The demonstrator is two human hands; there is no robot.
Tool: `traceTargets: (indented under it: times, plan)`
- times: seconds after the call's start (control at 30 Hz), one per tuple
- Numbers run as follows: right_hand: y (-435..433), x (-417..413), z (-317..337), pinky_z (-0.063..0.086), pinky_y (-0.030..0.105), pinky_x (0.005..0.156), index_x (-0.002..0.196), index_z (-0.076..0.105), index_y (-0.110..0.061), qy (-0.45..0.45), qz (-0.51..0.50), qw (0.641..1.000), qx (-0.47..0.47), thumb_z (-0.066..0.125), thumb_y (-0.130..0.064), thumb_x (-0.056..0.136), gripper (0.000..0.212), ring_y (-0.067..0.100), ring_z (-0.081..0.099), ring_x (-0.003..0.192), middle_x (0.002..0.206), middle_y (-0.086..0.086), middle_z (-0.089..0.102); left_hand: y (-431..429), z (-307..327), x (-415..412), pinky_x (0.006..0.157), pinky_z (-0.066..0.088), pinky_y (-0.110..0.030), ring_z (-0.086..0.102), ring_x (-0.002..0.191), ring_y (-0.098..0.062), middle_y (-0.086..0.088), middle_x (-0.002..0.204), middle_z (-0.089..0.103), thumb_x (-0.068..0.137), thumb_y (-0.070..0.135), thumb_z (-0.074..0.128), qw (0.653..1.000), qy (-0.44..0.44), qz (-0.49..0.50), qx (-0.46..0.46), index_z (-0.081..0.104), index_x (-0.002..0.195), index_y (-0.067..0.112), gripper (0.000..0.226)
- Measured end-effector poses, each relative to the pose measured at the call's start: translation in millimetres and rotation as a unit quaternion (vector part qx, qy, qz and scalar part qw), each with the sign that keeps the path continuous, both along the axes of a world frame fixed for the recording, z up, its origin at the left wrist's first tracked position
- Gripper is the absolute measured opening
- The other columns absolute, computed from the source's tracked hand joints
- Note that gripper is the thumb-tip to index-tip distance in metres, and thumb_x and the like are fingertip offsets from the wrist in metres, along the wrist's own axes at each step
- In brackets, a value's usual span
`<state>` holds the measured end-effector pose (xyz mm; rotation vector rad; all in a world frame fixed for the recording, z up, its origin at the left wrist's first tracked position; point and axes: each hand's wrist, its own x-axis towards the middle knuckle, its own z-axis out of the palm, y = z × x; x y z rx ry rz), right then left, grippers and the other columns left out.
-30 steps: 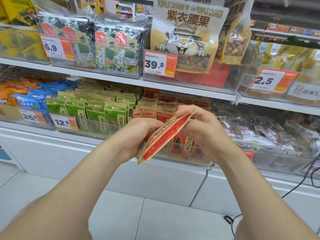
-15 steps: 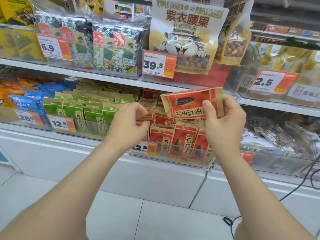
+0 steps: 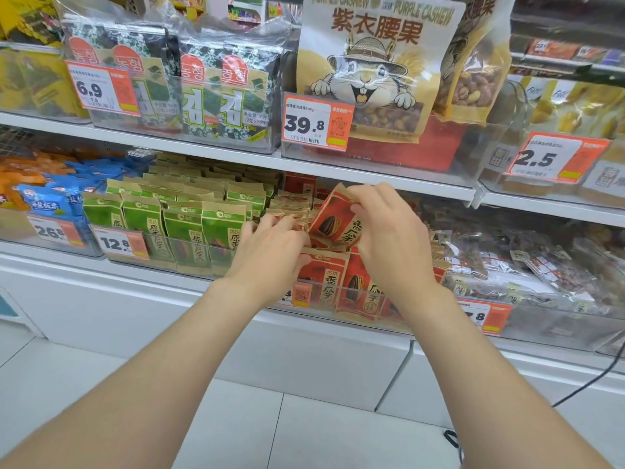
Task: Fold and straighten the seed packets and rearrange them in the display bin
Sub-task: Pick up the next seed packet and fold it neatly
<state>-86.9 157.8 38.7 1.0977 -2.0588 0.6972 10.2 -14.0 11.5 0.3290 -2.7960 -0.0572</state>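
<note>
A red seed packet printed with a sunflower seed is tilted above the clear display bin on the lower shelf. My right hand pinches its top right corner and holds it over the rows of red packets standing in the bin. My left hand reaches into the bin just left of it, fingers curled on the tops of the stacked red packets behind the front row. The lower part of the held packet is hidden behind the front packets and my hands.
Green seed packets fill the bin to the left, blue and orange bags farther left. A clear bin of wrapped snacks is on the right. The upper shelf edge hangs close above, carrying seaweed packs and cashew bags.
My right hand has lowered the red packet from in front of the shelf edge into the bin, turning it upright. My left hand has moved right, into the red packets.
</note>
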Motion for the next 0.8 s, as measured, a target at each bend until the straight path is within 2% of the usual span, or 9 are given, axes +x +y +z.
traceTargets:
  times: [0.1, 0.2, 0.3, 0.37, 0.47, 0.53, 0.6, 0.67, 0.8]
  plan:
    - [-9, 0, 0, 0.054, 0.041, 0.062, 0.130, 0.066, -0.019, -0.012, 0.004, 0.998, 0.060, 0.064, 0.008, 0.095, 0.044, 0.026, 0.067, 0.094, 0.107, 0.000, 0.063, -5, 4, -1, 0.101, 0.034, -0.046, 0.050, 0.124, -0.025, 0.009, 0.135, 0.061, 0.107, 0.046, 0.059, 1.000, 0.005, -0.008, 0.017, 0.072, 0.130, 0.036, 0.028]
    - [-14, -2, 0, 0.058, 0.047, 0.078, 0.139, 0.064, -0.023, -0.084, 0.025, 0.990, 0.113, 0.055, -0.006, 0.107, 0.037, 0.028, 0.067, 0.101, 0.111, 0.000, 0.066, -9, 5, -1, 0.096, 0.033, -0.043, 0.052, 0.120, -0.022, 0.011, 0.131, 0.063, 0.105, 0.047, 0.062, 0.999, 0.011, -0.019, 0.039, 0.076, 0.123, 0.040, 0.023]
    - [-18, -6, -1, 0.040, 0.050, 0.106, 0.147, 0.061, -0.031, -0.170, -0.010, 0.963, 0.210, 0.038, -0.024, 0.113, 0.041, 0.030, 0.059, 0.119, 0.120, 0.000, 0.072, -11, 3, -2, 0.101, 0.036, -0.044, 0.052, 0.120, -0.021, 0.012, 0.130, 0.063, 0.105, 0.046, 0.064, 0.998, 0.021, -0.030, 0.056, 0.077, 0.120, 0.042, 0.020]
    - [-22, -5, -5, 0.027, 0.050, 0.105, 0.149, 0.056, -0.035, -0.176, -0.044, 0.948, 0.261, 0.035, -0.024, 0.111, 0.044, 0.028, 0.049, 0.126, 0.121, 0.000, 0.071, -12, 1, -2, 0.103, 0.035, -0.044, 0.051, 0.121, -0.021, 0.013, 0.129, 0.062, 0.104, 0.044, 0.065, 0.997, 0.032, -0.037, 0.067, 0.078, 0.119, 0.041, 0.020]
    - [-30, -1, -6, 0.027, 0.042, 0.095, 0.134, 0.058, -0.031, -0.168, -0.043, 0.966, 0.190, 0.043, -0.009, 0.103, 0.040, 0.025, 0.055, 0.111, 0.106, -0.004, 0.072, -12, -1, -4, 0.099, 0.034, -0.042, 0.050, 0.122, -0.020, 0.014, 0.128, 0.061, 0.102, 0.040, 0.069, 0.995, 0.051, -0.041, 0.075, 0.079, 0.118, 0.038, 0.019]
    - [-34, -4, -4, 0.034, 0.044, 0.103, 0.115, 0.070, -0.029, -0.197, -0.042, 0.965, 0.171, 0.049, -0.002, 0.098, 0.038, 0.023, 0.063, 0.100, 0.101, -0.008, 0.075, -12, -3, -5, 0.097, 0.034, -0.040, 0.049, 0.121, -0.019, 0.014, 0.125, 0.059, 0.101, 0.038, 0.072, 0.994, 0.055, -0.045, 0.085, 0.080, 0.117, 0.036, 0.018]
    - [-38, -5, -5, 0.036, 0.049, 0.113, 0.102, 0.079, -0.030, -0.218, -0.044, 0.952, 0.208, 0.050, -0.003, 0.095, 0.040, 0.024, 0.065, 0.099, 0.099, -0.008, 0.077, -13, -4, -7, 0.096, 0.033, -0.039, 0.050, 0.122, -0.019, 0.014, 0.126, 0.057, 0.099, 0.034, 0.075, 0.992, 0.062, -0.055, 0.100, 0.080, 0.115, 0.034, 0.017]
    - [-39, -5, -7, 0.035, 0.049, 0.117, 0.100, 0.081, -0.029, -0.232, -0.046, 0.954, 0.184, 0.050, -0.005, 0.094, 0.040, 0.025, 0.065, 0.098, 0.097, -0.007, 0.077, -15, -4, -7, 0.099, 0.034, -0.040, 0.051, 0.124, -0.017, 0.015, 0.130, 0.059, 0.098, 0.031, 0.077, 0.988, 0.075, -0.068, 0.120, 0.075, 0.115, 0.034, 0.018]
    - [-38, -10, -2, 0.036, 0.046, 0.114, 0.109, 0.080, -0.024, -0.233, -0.112, 0.965, 0.028, 0.054, -0.010, 0.098, 0.031, 0.022, 0.066, 0.094, 0.097, -0.005, 0.079, -14, -7, -4, 0.106, 0.038, -0.046, 0.052, 0.119, -0.017, 0.016, 0.127, 0.062, 0.103, 0.032, 0.068, 0.985, 0.060, -0.087, 0.139, 0.051, 0.130, 0.033, 0.032]
